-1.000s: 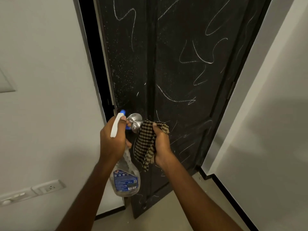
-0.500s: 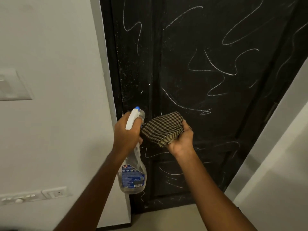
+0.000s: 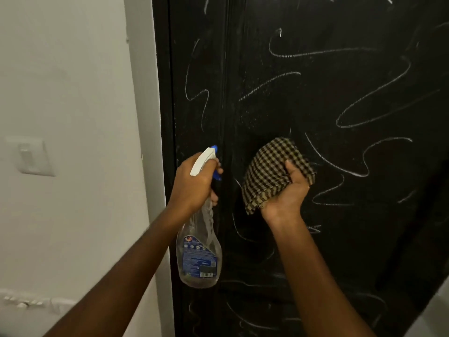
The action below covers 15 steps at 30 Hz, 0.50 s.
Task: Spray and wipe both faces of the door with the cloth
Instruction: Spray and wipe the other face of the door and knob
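A black door (image 3: 315, 98) covered in white chalk scribbles fills the middle and right of the head view. My left hand (image 3: 194, 183) grips a clear spray bottle (image 3: 199, 254) by its white and blue trigger head, nozzle pointing at the door's left edge. My right hand (image 3: 286, 190) grips a bunched brown-and-cream checked cloth (image 3: 269, 169) held against the door face at mid height. The door knob is hidden.
A white wall (image 3: 73, 93) stands to the left of the door, with a light switch plate (image 3: 31, 156) on it and a socket strip (image 3: 26, 304) low at the left. A pale wall edge (image 3: 432, 312) shows at the bottom right.
The view has closed in on the door. My right hand has raised the cloth from the knob to the panel above. The left hand has lifted the bottle slightly.
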{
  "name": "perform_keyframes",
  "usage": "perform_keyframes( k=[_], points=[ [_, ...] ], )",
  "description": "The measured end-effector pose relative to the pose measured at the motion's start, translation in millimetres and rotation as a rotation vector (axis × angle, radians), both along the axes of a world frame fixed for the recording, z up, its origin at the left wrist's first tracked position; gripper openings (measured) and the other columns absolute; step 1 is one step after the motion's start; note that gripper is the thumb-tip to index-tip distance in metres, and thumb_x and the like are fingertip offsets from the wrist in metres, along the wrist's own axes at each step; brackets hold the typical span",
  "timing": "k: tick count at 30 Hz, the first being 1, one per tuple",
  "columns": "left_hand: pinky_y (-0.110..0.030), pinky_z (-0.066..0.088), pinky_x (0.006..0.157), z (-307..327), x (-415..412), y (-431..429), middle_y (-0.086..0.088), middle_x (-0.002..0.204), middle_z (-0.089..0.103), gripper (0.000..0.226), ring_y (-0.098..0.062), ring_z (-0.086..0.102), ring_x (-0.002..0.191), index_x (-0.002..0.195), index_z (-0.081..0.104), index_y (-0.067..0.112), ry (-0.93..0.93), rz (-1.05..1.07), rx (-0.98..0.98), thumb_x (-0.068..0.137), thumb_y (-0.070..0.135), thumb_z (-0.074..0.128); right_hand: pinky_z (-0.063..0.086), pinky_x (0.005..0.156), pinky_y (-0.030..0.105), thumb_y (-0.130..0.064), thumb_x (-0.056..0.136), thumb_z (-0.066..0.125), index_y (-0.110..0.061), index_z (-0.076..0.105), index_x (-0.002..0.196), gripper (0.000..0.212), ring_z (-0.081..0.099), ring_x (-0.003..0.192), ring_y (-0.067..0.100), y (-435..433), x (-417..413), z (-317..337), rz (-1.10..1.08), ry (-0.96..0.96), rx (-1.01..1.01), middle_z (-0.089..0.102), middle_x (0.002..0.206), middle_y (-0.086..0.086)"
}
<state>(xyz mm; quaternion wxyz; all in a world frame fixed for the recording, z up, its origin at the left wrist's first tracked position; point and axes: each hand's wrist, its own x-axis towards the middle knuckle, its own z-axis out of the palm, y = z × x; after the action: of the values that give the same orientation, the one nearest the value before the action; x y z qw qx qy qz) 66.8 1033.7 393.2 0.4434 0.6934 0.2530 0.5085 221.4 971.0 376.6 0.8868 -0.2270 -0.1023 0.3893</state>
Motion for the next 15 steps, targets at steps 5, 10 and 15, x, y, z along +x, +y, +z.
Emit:
perform_keyframes(
  k=[5,10,15],
  points=[
    [-0.037,0.056,0.052,51.9,10.4,12.8,-0.003,0.082,0.071,0.028,-0.046,0.064,0.07,0.089,0.065,0.014,-0.032,-0.047,0.08,0.104,0.026,0.045,0.046,0.107,0.05,-0.026,0.095,0.057,-0.016,0.059,0.133,0.039,0.062,0.117,0.027,11.7,0.4,63.3,-0.168,-0.203,0.139,0.065,0.127,0.009],
    [-0.035,0.054,0.05,109.4,10.6,28.5,-0.014,0.088,0.071,0.032,-0.027,0.06,0.049,0.087,0.065,0.012,-0.054,-0.117,0.157,0.103,0.032,0.045,0.041,0.114,0.045,-0.036,0.091,0.064,-0.014,0.057,0.139,0.053,0.06,0.124,0.019,36.4,-4.5,122.3,-0.333,-0.422,0.245,0.064,0.134,0.002],
    [-0.034,0.055,0.052,171.9,4.3,43.5,-0.002,0.077,0.07,0.032,-0.034,0.064,0.067,0.086,0.064,0.013,-0.12,-0.149,0.226,0.103,0.032,0.045,0.037,0.117,0.042,-0.053,0.083,0.067,-0.019,0.052,0.143,0.07,0.054,0.13,0.014,63.0,-3.7,179.5,-0.464,-0.562,0.301,0.06,0.138,-0.003]
  ],
)
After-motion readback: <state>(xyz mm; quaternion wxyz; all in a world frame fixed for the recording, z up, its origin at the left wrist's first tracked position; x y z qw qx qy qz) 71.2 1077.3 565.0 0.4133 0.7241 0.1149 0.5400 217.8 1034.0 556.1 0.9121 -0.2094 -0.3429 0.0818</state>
